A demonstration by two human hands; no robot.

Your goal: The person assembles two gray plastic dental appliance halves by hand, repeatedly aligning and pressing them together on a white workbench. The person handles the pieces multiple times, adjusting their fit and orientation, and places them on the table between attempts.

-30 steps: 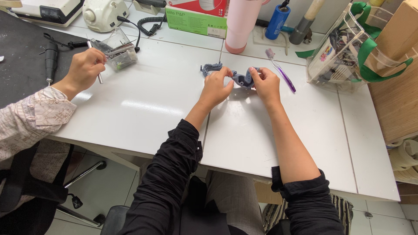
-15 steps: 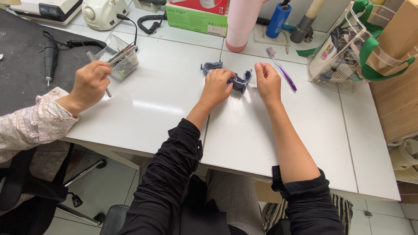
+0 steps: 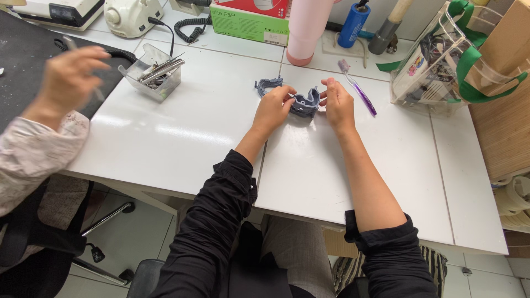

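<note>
head view showed you with both hands on a grey horseshoe-shaped dental model (image 3: 305,103) resting on the white tabletop (image 3: 182,132), just in front of a pink cylinder (image 3: 307,27). your left hand (image 3: 274,108) had its fingertips pinched on the model's left side, and your right hand (image 3: 337,102) pinched the right side with thumb and forefinger. a second grey arch piece (image 3: 267,85) lay just beside, behind your left hand.

the model looked like a small, rigid printed part, so you could judge it light and stiff, yet probably brittle along the thin arch and any fine tooth detail. the outer walls of the arch, where your fingers already sat, looked like the safest place for a grip; pressing inward hard on the open ends could have snapped them.

your fingers covered much of the model, so its upper surface and whether it was one piece or two stayed unclear. a purple toothbrush (image 3: 360,91) lay near your right hand. at the left edge a co-worker's hand (image 3: 69,74) was blurred, holding a thin tool you couldn't identify, near a clear tray of instruments (image 3: 153,74).
</note>
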